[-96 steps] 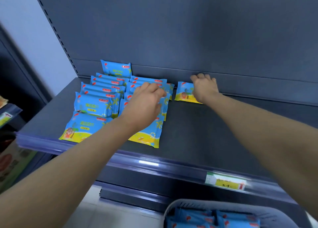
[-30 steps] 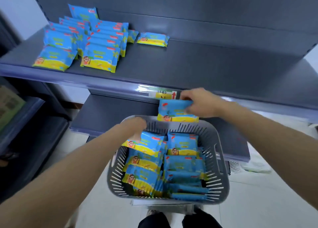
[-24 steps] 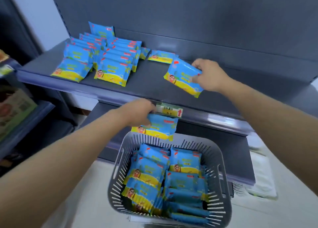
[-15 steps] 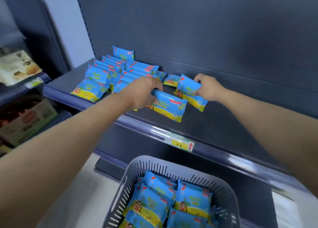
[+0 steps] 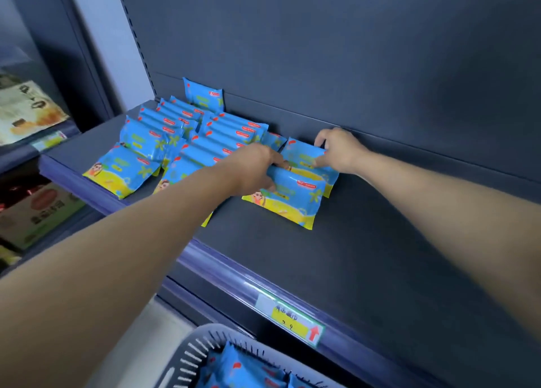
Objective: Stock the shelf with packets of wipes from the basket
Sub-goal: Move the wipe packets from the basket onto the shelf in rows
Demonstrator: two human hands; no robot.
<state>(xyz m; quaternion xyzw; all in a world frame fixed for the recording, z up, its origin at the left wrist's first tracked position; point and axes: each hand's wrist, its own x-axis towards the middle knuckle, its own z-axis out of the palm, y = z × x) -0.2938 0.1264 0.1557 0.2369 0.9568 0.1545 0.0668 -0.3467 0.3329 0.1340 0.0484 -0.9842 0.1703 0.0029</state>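
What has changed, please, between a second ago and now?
Both packets went up from the basket to the shelf: the right hand holds the rear packet by the back wall, the left hand lays the front packet just ahead of it, overlapping. Neither is let go. The stocked rows on the left are unchanged.

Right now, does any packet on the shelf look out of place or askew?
One packet at the rear of the left row stands upright against the back panel, while the other packets lie flat and overlapped. Nothing looks damaged.
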